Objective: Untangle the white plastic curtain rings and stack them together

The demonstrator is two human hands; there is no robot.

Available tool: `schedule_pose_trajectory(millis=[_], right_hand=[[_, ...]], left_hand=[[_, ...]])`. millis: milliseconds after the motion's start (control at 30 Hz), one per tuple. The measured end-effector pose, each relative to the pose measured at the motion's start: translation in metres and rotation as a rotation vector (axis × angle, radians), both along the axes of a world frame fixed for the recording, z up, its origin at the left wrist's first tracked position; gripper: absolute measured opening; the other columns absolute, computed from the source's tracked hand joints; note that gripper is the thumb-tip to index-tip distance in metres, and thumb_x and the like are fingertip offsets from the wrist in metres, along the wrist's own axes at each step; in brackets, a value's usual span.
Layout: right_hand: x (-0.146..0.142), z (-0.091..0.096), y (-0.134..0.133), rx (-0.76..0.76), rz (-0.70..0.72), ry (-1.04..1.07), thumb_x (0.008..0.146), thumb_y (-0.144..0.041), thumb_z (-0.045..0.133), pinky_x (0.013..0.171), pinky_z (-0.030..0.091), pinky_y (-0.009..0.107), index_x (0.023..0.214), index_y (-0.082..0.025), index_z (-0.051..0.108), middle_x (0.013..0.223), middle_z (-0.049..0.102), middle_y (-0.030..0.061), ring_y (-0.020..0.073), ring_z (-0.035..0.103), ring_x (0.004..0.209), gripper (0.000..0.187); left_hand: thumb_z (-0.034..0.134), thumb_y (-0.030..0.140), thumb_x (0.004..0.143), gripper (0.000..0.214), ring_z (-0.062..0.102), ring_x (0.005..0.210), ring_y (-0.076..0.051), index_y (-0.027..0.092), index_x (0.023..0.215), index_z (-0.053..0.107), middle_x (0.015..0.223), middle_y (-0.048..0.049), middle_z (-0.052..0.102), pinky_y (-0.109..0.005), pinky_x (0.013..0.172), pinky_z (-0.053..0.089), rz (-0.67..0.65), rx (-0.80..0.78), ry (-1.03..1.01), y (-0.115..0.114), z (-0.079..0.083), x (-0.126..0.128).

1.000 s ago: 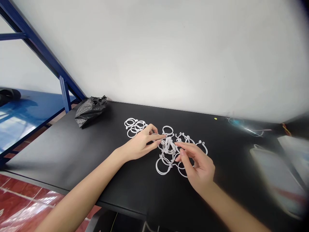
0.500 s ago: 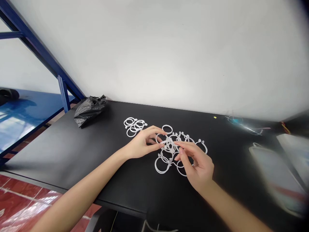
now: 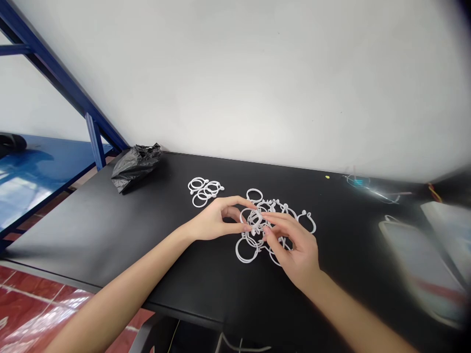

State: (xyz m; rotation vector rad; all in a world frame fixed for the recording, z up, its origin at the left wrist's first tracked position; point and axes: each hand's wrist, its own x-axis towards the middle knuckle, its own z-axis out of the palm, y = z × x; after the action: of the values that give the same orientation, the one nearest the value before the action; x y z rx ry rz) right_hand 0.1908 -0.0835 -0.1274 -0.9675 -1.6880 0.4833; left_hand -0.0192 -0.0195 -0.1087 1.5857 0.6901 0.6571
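Observation:
Above a loose pile of white shower curtain rings (image 3: 246,250), both hands meet on one ring (image 3: 255,217). My left hand (image 3: 217,218) comes from the left, its thumb and fingertips closed on the ring's left and upper edge. From the right, my right hand (image 3: 296,245) pinches the same ring near its right side with thumb and fingers. The ring overlaps others behind it, so its exact outline is hard to make out. Small knobs show on several rings of the pile. A smaller group of rings (image 3: 200,197) lies farther left.
A crumpled black plastic bag (image 3: 136,165) sits at the back left of the black table (image 3: 176,274). At the right lie a blurred clear pouch (image 3: 412,264) and clear packaging with a blue-green patch (image 3: 358,182). A white wall rises behind; a blue frame (image 3: 96,142) stands left.
My right hand has shifted slightly left and its fingers have come closer to my left hand at the held ring. The ring has tilted. The smaller group stays in place.

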Motion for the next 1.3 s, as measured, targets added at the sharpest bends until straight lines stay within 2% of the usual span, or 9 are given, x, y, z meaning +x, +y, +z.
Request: schedule_pose_trajectory(millis=[200,333,433,567,700,833,933,1100,1300], right_hand=[[-0.0014,-0.0033,0.002,0.038,0.008,-0.049,0.084,-0.001,0.061,0.054,0.06,0.026,0.107,-0.021,0.071,0.109,0.072,0.0086,0.0155,0.071,0.075,0.033],[-0.0018,-0.0035,0.0032,0.05,0.011,-0.058,0.084,-0.001,0.061,0.056,0.062,0.026,0.108,-0.023,0.072,0.111,0.072,0.0083,0.0179,0.072,0.083,0.035],[-0.0022,-0.0012,0.0036,0.045,0.024,-0.086,0.085,-0.002,0.059,0.055,0.062,0.026,0.107,-0.024,0.072,0.112,0.072,0.0079,0.0182,0.072,0.083,0.034],[-0.0026,0.0022,0.0042,0.085,0.012,-0.117,0.085,-0.003,0.058,0.061,0.064,0.028,0.1,-0.023,0.074,0.106,0.074,0.0079,0.0198,0.073,0.085,0.03],[-0.0027,0.0034,0.0052,0.111,-0.012,-0.131,0.085,-0.004,0.058,0.064,0.064,0.03,0.097,-0.024,0.074,0.098,0.074,0.0066,0.0193,0.073,0.082,0.029],[-0.0027,0.0022,0.0055,0.102,-0.006,-0.121,0.086,-0.003,0.057,0.06,0.062,0.028,0.096,-0.023,0.073,0.093,0.072,0.0063,0.0179,0.071,0.078,0.027],[-0.0023,0.0007,0.0049,0.077,0.01,-0.112,0.086,-0.003,0.058,0.056,0.06,0.026,0.096,-0.021,0.072,0.091,0.071,0.0062,0.0157,0.069,0.073,0.026],[-0.0019,-0.0005,0.0041,0.045,-0.004,-0.108,0.087,-0.006,0.058,0.053,0.058,0.026,0.099,-0.022,0.071,0.087,0.069,0.0039,0.0118,0.063,0.062,0.023],[-0.0036,0.0014,0.0041,0.044,-0.01,-0.087,0.086,-0.006,0.058,0.052,0.058,0.024,0.099,-0.022,0.07,0.083,0.067,0.0031,0.0116,0.063,0.06,0.024]], left_hand=[[0.068,0.021,0.087,0.039,0.07,0.084,-0.016,0.015,0.125,0.058,0.089,-0.005,0.071,-0.028,0.078,0.056,-0.07,-0.098,-0.054,-0.0006,0.0016,0.0013],[0.066,0.021,0.089,0.037,0.068,0.079,-0.012,0.015,0.125,0.059,0.106,-0.0084,0.069,-0.025,0.072,0.055,-0.066,-0.09,-0.06,-0.0008,0.0018,0.0023],[0.067,0.024,0.089,0.038,0.067,0.073,-0.011,0.017,0.125,0.058,0.105,-0.0082,0.069,-0.023,0.065,0.053,-0.057,-0.075,-0.031,-0.0012,0.0008,0.0024],[0.07,0.023,0.086,0.04,0.069,0.084,-0.015,0.016,0.123,0.058,0.097,-0.0067,0.07,-0.03,0.078,0.057,-0.035,-0.066,-0.064,-0.0004,-0.0014,0.0024],[0.077,0.021,0.079,0.042,0.067,0.1,-0.019,0.017,0.118,0.062,0.108,-0.009,0.067,-0.037,0.091,0.056,0.062,0.045,-0.114,0.002,-0.0047,0.0026],[0.08,0.021,0.076,0.041,0.067,0.098,-0.018,0.017,0.113,0.063,0.118,-0.0109,0.064,-0.037,0.09,0.057,0.1,0.088,-0.141,0.0026,-0.0062,0.0023],[0.08,0.02,0.076,0.04,0.068,0.092,-0.017,0.017,0.113,0.063,0.119,-0.0113,0.064,-0.037,0.089,0.058,0.101,0.076,-0.157,0.0021,-0.0056,0.0022],[0.078,0.018,0.077,0.035,0.068,0.098,-0.018,0.016,0.109,0.064,0.12,-0.0112,0.063,-0.038,0.091,0.057,0.131,0.085,-0.178,0.0023,-0.0038,0.003],[0.08,0.015,0.074,0.033,0.07,0.095,-0.018,0.015,0.103,0.065,0.118,-0.0101,0.063,-0.038,0.092,0.058,0.209,0.115,-0.243,0.0037,-0.0049,0.0041]])
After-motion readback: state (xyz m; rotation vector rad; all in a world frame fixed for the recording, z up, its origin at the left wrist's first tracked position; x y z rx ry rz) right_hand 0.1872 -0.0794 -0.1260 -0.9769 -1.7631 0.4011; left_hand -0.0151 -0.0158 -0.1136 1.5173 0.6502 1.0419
